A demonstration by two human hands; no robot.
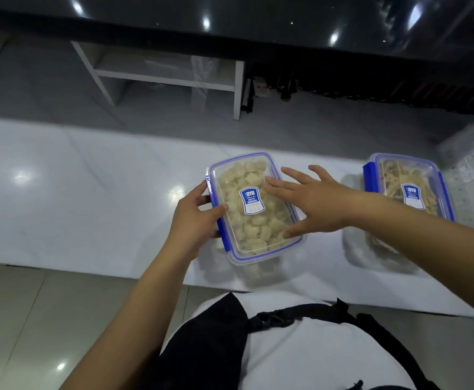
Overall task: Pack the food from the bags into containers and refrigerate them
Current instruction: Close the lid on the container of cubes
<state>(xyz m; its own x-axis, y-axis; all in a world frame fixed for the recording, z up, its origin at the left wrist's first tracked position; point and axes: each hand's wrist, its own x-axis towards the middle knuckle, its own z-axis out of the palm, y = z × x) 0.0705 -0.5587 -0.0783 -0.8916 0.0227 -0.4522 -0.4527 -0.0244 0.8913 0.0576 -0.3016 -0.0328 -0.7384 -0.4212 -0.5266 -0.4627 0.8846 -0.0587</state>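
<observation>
On the white bench (pixel 89 192) sit two lidded boxes, and the near box (pixel 254 206) of pale dumplings is steadied by the left hand (pixel 195 218), its grip curled round the blue clip, while the flat, open right hand (pixel 314 202) presses the lid, probably to seal it.

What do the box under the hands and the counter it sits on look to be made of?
Box: clear hard plastic, probably; the pale food shows through its lid, and the clips are opaque blue. Counter: glossy white, faintly veined, mirroring the lights; polished stone or a look-alike, can't tell which.
</observation>
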